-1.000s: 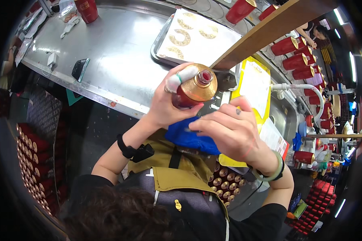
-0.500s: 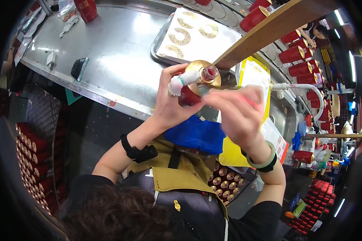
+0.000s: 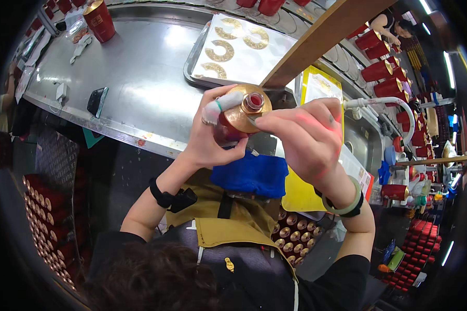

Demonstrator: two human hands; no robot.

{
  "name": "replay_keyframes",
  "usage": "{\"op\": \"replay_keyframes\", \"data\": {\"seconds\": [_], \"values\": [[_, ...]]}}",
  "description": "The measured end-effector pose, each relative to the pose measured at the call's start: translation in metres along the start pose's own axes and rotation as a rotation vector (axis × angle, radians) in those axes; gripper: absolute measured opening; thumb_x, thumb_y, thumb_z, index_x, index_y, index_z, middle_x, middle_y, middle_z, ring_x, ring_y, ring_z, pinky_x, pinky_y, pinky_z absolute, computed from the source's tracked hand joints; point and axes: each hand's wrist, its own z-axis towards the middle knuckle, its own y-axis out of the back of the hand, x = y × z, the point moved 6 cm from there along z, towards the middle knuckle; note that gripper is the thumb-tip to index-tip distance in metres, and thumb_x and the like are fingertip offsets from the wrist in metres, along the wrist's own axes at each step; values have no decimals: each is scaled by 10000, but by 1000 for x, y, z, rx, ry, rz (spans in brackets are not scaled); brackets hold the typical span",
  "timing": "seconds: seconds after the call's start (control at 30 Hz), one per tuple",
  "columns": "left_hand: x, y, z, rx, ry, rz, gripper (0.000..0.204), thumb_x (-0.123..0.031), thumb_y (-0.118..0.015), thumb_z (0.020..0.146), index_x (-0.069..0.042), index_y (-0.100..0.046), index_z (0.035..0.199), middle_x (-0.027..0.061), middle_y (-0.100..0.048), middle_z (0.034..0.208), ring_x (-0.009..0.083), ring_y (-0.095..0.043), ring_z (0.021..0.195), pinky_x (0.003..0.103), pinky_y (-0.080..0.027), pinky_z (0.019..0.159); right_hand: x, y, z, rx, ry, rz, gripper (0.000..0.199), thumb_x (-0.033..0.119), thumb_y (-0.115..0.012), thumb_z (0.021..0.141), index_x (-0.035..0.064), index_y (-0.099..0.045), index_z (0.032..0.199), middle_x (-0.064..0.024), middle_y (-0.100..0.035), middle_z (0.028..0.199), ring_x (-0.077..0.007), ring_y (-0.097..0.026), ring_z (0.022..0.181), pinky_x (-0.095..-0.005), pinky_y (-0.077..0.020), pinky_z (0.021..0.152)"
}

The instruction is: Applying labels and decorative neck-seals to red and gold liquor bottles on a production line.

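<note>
A red bottle with a gold shoulder (image 3: 237, 120) and a narrow open neck (image 3: 253, 102) is tilted toward me over the table's front edge. My left hand (image 3: 201, 137) is wrapped around its far and left sides, thumb on the near side. One left finger wears a whitish cover (image 3: 224, 105) with a green band and lies across the gold shoulder beside the neck. My right hand (image 3: 308, 137) is closed in a pinch at the shoulder's right side. A small greyish edge shows at its fingertips; what it belongs to is hidden.
Behind the bottle, a tray (image 3: 191, 76) bears a white sheet with several gold curved labels (image 3: 220, 51). A wooden bar (image 3: 316, 46) slants overhead. A phone-like device (image 3: 97, 101) and another red bottle (image 3: 99, 22) stand on the metal table. A blue cloth (image 3: 250, 175) hangs below my hands.
The right hand was blurred and now looks sharp, its fingertips at the gold shoulder's right side. Hands and bottle sit slightly further left in view, as does the whole scene.
</note>
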Motion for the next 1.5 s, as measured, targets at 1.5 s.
{"op": "replay_keyframes", "data": {"seconds": [1.5], "values": [[-17,-28,-24,-363,-3,273,827,-265,-940,647,-114,-524,1346,170,-450,1391,352,-495,1248,421,-430,1028,28,3,-7,117,-16,129,191,1,-749,820,108,-759,977,-40,-733,882,-216,-676,825,-348,-485,816]]}}
